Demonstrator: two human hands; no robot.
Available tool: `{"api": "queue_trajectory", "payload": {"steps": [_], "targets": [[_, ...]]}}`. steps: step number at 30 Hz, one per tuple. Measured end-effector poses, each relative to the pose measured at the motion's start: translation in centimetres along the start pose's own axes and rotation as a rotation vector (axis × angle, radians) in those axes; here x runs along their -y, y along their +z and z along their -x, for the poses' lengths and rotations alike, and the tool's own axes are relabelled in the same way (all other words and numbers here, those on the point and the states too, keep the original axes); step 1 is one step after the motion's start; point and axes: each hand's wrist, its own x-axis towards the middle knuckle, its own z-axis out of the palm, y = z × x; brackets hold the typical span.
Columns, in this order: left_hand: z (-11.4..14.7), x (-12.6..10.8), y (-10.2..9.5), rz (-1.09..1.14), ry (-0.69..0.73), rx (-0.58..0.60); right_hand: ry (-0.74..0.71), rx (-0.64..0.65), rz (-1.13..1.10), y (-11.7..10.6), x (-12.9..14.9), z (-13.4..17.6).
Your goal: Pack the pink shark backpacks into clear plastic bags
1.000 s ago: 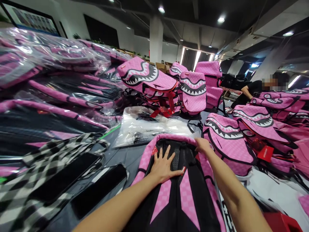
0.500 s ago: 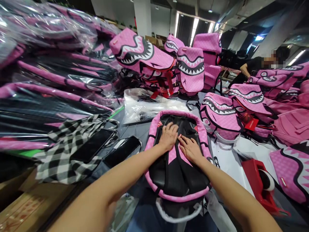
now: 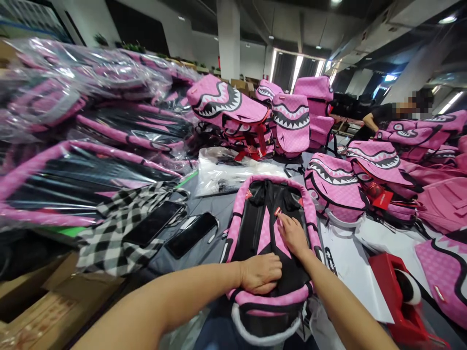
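A pink and black backpack [image 3: 255,232] lies with its strap side up in front of me, its white-wrapped handle [image 3: 268,340] toward me. Low on the black back panel, my left hand [image 3: 260,273] presses with its fingers curled in and closed against the bag; the fingertips are partly hidden. Higher up, my right hand [image 3: 294,233] lies open along the right-hand strap. Its fingertips touch just below a small red label [image 3: 278,211].
Plastic-wrapped backpacks [image 3: 138,131] pile up at left, beside a checkered cloth [image 3: 105,243] and two phones [image 3: 191,234]. Shark-mouth backpacks [image 3: 291,124] stand behind and at right. A red tape dispenser [image 3: 392,282] sits at right. Farther back, a person [image 3: 386,114] bends over.
My left hand has moved down the backpack from near the top of the straps to the lower panel, its fingers curling. My right hand stays by the red label. The view has tilted upward.
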Motion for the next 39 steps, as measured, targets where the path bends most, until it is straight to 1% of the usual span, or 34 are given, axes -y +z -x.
{"api": "queue_trajectory", "payload": {"steps": [2, 3, 4, 5, 6, 7, 8, 9, 10, 11, 12, 13, 16, 18, 19, 21, 22, 24, 26, 27, 28, 29, 31, 32, 33, 34, 35, 36, 37, 39], "targets": [[0.3, -0.3, 0.3, 0.012, -0.111, -0.034, 0.004, -0.054, -0.041, -2.0, 0.3, 0.4], [0.5, -0.5, 0.1, 0.011, -0.194, -0.06, -0.02, -0.068, -0.051, -3.2, 0.8, 0.7], [0.7, -0.5, -0.2, 0.001, -0.294, -0.088, -0.089, -0.064, -0.074, -4.5, 1.5, 1.0], [0.9, -0.4, -0.6, -0.012, -0.39, -0.104, -0.211, -0.026, -0.107, -5.7, 2.5, 1.4], [1.1, -0.1, -0.9, -0.023, -0.47, -0.102, -0.382, 0.049, -0.145, -6.6, 3.6, 1.8], [1.4, 0.3, -1.2, -0.027, -0.521, -0.085, -0.578, 0.154, -0.182, -7.1, 4.7, 2.3], [1.6, 0.8, -1.4, -0.021, -0.541, -0.06, -0.762, 0.272, -0.21, -7.2, 5.7, 2.7], [1.9, 1.3, -1.5, -0.007, -0.534, -0.037, -0.902, 0.386, -0.225, -6.9, 6.5, 3.2], [2.2, 1.7, -1.4, 0.007, -0.517, -0.025, -0.986, 0.473, -0.228, -6.0, 7.1, 3.6], [2.4, 2.1, -1.3, 0.017, -0.507, -0.029, -1.027, 0.524, -0.23, -4.8, 7.4, 4.0], [2.7, 2.3, -1.0, 0.023, -0.507, -0.046, -1.041, 0.537, -0.234, -3.3, 7.3, 4.4], [2.8, 2.4, -0.7, 0.024, -0.516, -0.069, -1.048, 0.524, -0.237, -1.7, 7.0, 4.8], [2.8, 2.4, 0.2, -0.014, -0.618, -0.17, -1.082, 0.407, -0.239, 3.0, 5.1, 5.7], [2.5, 2.2, 0.4, -0.071, -0.71, -0.238, -1.074, 0.339, -0.222, 4.8, 4.2, 6.2], [2.3, 2.1, 0.3, -0.097, -0.757, -0.261, -1.061, 0.316, -0.206, 5.2, 4.0, 6.5], [2.1, 1.9, -0.1, -0.108, -0.828, -0.273, -1.025, 0.274, -0.149, 4.9, 4.4, 7.2], [2.2, 1.7, -0.4, -0.09, -0.85, -0.26, -1.004, 0.241, -0.114, 4.3, 5.0, 7.5], [2.8, 1.2, -1.0, -0.027, -0.855, -0.197, -0.974, 0.129, -0.076, 2.5, 6.6, 7.9], [3.9, 0.1, -1.3, 0.041, -0.829, -0.104, -0.982, 0.02, -0.097, 0.3, 7.7, 7.4], [4.5, -0.7, -1.3, 0.068, -0.822, -0.07, -0.962, -0.034, -0.115, -0.8, 7.8, 6.6], [5.2, -1.5, -1.2, 0.093, -0.819, -0.047, -0.908, -0.086, -0.117, -1.8, 7.5, 5.4], [5.7, -2.4, -1.1, 0.115, -0.823, -0.037, -0.805, -0.133, -0.093, -2.5, 6.9, 3.9], [6.3, -3.8, -1.2, 0.147, -0.832, -0.034, -0.481, -0.206, 0.017, -2.8, 4.6, 0.4], [6.4, -4.3, -1.5, 0.162, -0.829, -0.023, -0.312, -0.201, 0.083, -2.3, 3.3, -1.3], [6.2, -4.4, -2.0, 0.176, -0.83, -0.005, -0.178, -0.17, 0.136, -1.4, 2.0, -2.7], [5.8, -4.2, -2.8, 0.19, -0.84, 0.013, -0.089, -0.127, 0.171, -0.2, 0.9, -3.9], [5.2, -3.7, -3.8, 0.203, -0.866, 0.016, -0.044, -0.095, 0.191, 1.2, 0.0, -4.6], [4.4, -2.8, -4.9, 0.208, -0.906, -0.009, -0.033, -0.076, 0.201, 2.6, -0.8, -5.0], [3.5, -1.7, -5.9, 0.194, -0.95, -0.07, -0.042, -0.073, 0.201, 4.0, -1.4, -5.2], [1.8, 0.9, -7.5, 0.123, -0.981, -0.249, -0.081, -0.099, 0.174, 6.1, -2.4, -4.8]]}}
